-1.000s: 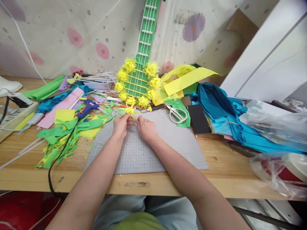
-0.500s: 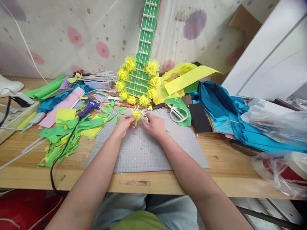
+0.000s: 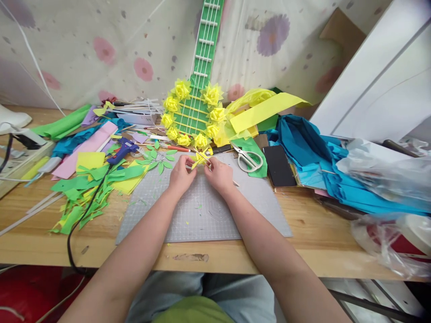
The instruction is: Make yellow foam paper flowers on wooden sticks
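Observation:
Between my two hands, over the far part of the grey cutting mat, is a yellow paper flower. My left hand pinches its left side. A thin pale stick crosses the flower, and my right hand has its fingers closed round the stick. Just behind stands a green paper guitar with white strings, its body ringed by several yellow paper flowers. Green paper leaves lie left of my left hand. White-handled scissors rest to the right of my right hand.
At the left, a blue glue gun lies near green paper scraps, its black cord running over the table edge. On the right are a black phone, blue crepe paper and a plastic bag. Yellow paper strips lie behind.
My left hand has shifted right, closer to my right hand. The yellow flower has moved slightly right and turned between my fingers. The cutting mat's near left corner has slid a little left.

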Available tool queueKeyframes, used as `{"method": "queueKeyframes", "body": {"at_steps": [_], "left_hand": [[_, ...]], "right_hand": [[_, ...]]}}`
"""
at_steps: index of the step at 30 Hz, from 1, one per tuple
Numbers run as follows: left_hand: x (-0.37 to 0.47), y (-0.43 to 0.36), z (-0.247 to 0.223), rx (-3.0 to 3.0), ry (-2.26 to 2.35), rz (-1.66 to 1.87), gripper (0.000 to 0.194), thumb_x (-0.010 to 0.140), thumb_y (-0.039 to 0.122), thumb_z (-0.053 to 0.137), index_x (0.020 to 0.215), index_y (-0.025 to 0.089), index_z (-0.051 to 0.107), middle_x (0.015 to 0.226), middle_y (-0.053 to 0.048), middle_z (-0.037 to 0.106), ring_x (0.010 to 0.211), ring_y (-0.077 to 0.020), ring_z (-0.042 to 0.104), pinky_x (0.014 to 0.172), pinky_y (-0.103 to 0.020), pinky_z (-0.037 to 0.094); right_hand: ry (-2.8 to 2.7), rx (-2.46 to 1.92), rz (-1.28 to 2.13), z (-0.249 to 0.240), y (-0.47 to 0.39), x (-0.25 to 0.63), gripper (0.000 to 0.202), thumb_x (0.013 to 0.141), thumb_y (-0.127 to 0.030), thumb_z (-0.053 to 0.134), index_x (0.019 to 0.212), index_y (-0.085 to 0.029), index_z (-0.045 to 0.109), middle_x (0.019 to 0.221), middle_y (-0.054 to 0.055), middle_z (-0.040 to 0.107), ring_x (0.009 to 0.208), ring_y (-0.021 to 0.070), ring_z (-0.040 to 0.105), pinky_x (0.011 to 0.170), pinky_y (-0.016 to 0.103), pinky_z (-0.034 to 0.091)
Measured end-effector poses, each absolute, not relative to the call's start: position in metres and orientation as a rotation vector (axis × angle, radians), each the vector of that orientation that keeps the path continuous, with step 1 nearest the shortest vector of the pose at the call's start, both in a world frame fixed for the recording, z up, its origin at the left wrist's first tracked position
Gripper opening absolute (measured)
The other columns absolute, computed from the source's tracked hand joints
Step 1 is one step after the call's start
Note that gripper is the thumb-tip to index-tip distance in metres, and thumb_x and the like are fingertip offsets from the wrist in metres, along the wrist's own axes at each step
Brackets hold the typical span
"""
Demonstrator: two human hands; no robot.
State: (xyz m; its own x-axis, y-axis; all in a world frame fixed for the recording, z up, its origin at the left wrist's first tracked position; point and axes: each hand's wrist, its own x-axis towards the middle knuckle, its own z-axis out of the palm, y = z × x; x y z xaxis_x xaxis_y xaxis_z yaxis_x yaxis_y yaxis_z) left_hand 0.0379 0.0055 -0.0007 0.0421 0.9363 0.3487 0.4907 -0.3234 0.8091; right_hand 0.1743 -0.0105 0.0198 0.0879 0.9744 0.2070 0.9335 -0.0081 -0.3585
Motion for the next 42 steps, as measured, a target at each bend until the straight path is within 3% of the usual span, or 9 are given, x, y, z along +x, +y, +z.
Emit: {"method": "queueKeyframes", "body": {"at_steps": [3,9,15,20,24,33,42], "left_hand": [[0.036,0.007,0.002,1.754,1.538,1.248,0.016,0.07,0.021,0.054,0.082,0.021,0.044,0.083,0.0,0.059,0.072,-0.0113,0.057,0.062,-0.024,0.044],[0.034,0.011,-0.003,1.673,1.531,1.284,0.019,0.067,0.021,0.055,0.082,0.021,0.044,0.075,0.002,0.058,0.066,-0.0105,0.055,0.057,-0.022,0.041],[0.035,0.008,-0.001,1.681,1.44,1.261,0.02,0.067,0.022,0.055,0.086,0.02,0.05,0.08,-0.001,0.06,0.071,-0.0113,0.056,0.057,-0.021,0.043],[0.035,0.002,0.006,1.738,1.419,1.325,0.029,0.062,0.011,0.052,0.089,0.021,0.052,0.096,-0.002,0.061,0.08,-0.0115,0.057,0.063,-0.021,0.048],[0.035,0.001,0.005,1.767,1.339,1.379,0.026,0.063,0.01,0.052,0.088,0.02,0.051,0.088,-0.002,0.061,0.078,-0.0107,0.058,0.072,-0.024,0.049],[0.036,0.0,0.006,1.912,1.451,1.294,0.027,0.067,0.014,0.054,0.093,0.021,0.052,0.081,0.0,0.061,0.072,-0.0108,0.058,0.076,-0.027,0.047],[0.034,0.003,0.004,1.861,1.434,1.289,0.034,0.067,0.01,0.053,0.098,0.021,0.052,0.081,0.0,0.061,0.075,-0.0111,0.058,0.069,-0.024,0.049]], "right_hand": [[-1.926,-1.967,0.123,0.018,-0.01,0.174,0.022,0.081,-0.032,0.04,0.092,-0.022,0.056,0.081,0.002,0.065,0.071,0.0153,0.058,0.059,0.024,0.031],[-2.027,-1.913,0.119,0.016,-0.01,0.176,0.02,0.081,-0.033,0.042,0.09,-0.022,0.056,0.08,0.001,0.065,0.071,0.0147,0.058,0.058,0.024,0.03],[-1.988,-1.938,0.114,0.019,-0.011,0.176,0.025,0.084,-0.036,0.037,0.094,-0.022,0.056,0.086,0.003,0.066,0.075,0.0158,0.058,0.06,0.024,0.032],[-1.942,-1.979,0.124,0.021,-0.011,0.175,0.024,0.084,-0.033,0.037,0.093,-0.022,0.056,0.085,0.003,0.066,0.076,0.0167,0.059,0.06,0.025,0.032],[-1.897,-2.006,0.142,0.022,-0.01,0.175,0.025,0.084,-0.032,0.037,0.095,-0.021,0.056,0.086,0.005,0.066,0.077,0.0177,0.059,0.061,0.025,0.033],[-1.854,-1.978,0.133,0.019,-0.007,0.176,0.023,0.082,-0.033,0.038,0.089,-0.021,0.057,0.081,0.003,0.066,0.072,0.0163,0.059,0.059,0.024,0.032],[-1.826,-1.967,0.186,0.015,-0.005,0.177,0.024,0.082,-0.033,0.037,0.087,-0.022,0.058,0.078,0.002,0.065,0.071,0.0157,0.058,0.06,0.024,0.032]]}}
